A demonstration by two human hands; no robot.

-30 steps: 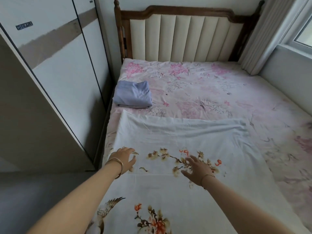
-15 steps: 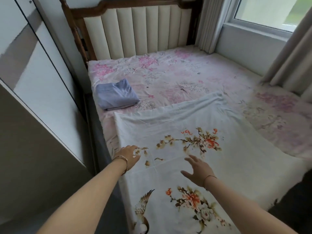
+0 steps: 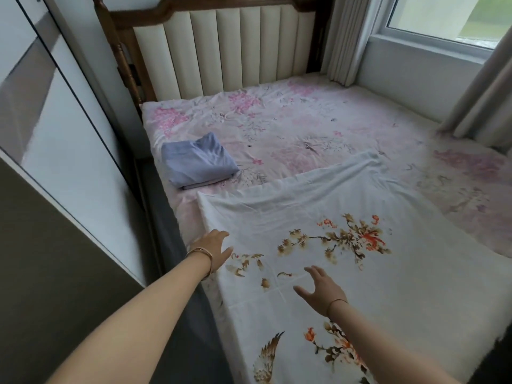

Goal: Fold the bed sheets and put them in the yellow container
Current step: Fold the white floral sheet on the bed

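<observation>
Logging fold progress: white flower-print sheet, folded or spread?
Spread: the white flower-print sheet lies flat over the pink floral bed, unlike the folded lilac sheet beyond it. Doubled or single: cannot tell.

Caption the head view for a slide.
Left hand at the edge of a white floral sheet spread on the bed, right hand open above it; folded blue sheet nearer the headboard.

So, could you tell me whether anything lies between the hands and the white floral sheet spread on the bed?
Nothing visible does. The left hand is at the left edge of the white floral sheet, and the right hand is spread just over it. The folded blue sheet lies farther back, clear of both.
</observation>
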